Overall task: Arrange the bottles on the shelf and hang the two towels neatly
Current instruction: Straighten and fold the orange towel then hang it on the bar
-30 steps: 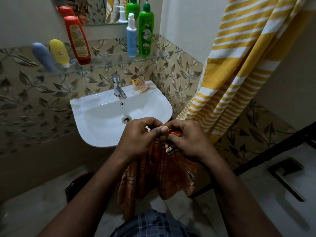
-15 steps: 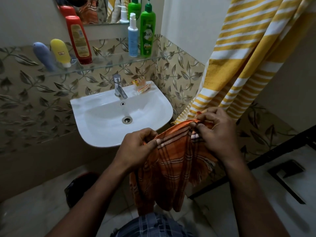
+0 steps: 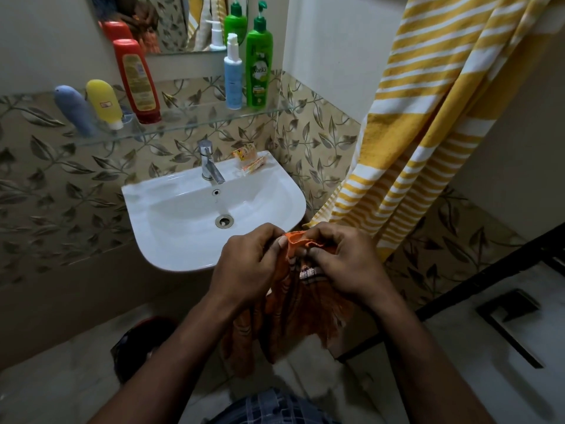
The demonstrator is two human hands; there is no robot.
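Pinching the orange towel's (image 3: 293, 310) top edge with left hand (image 3: 244, 267) and right hand (image 3: 345, 264), close together, fingers (image 3: 263, 233) curled tight on the cloth. Hanging bunched at the near side of the sink (image 3: 165, 243), left of the yellow towel (image 3: 428, 117).

bottles (image 3: 259, 68) on shelf (image 3: 195, 121), sink (image 3: 136, 197) (with tap (image 3: 209, 162)) below

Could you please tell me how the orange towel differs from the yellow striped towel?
The orange towel is gripped at its top edge by the left hand and right hand; the yellow striped towel hangs from above at the right. The orange towel is bunched, with dark checks; the yellow striped towel falls in long folds with white bands. The yellow striped towel looks larger. Both are cloth that drapes downward.
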